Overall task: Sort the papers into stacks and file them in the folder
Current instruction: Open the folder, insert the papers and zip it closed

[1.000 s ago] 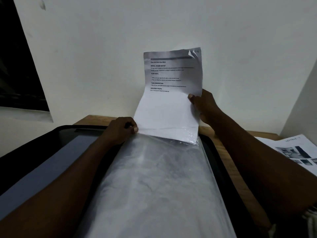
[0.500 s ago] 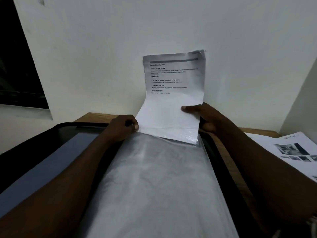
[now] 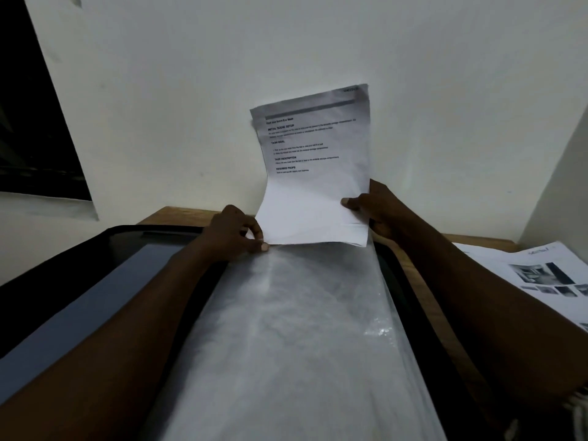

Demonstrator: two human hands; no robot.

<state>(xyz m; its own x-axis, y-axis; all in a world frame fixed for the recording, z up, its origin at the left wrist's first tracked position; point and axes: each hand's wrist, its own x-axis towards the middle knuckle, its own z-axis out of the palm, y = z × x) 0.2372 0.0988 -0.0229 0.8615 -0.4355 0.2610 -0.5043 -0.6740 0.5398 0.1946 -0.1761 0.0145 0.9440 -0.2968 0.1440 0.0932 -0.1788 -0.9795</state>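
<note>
A printed white sheet of paper [image 3: 315, 173] stands upright at the far end of a clear plastic sleeve [image 3: 296, 338], its lower edge at the sleeve's mouth. The sleeve lies in an open black folder [image 3: 82, 281] on the desk. My right hand [image 3: 375, 211] grips the sheet's right edge, thumb on the front. My left hand [image 3: 235, 233] pinches the sleeve's top edge at the sheet's lower left corner.
More printed papers [image 3: 541, 275] with photos lie on the wooden desk [image 3: 423, 275] to the right. A pale wall stands just behind the desk, with a dark window [image 3: 28, 122] at the far left. The folder's left flap shows a grey-blue panel.
The sheet has risen and tilted, its lower edge now out at the sleeve's mouth. My right hand shifted up along the right edge. My left hand stays pinching the sleeve.
</note>
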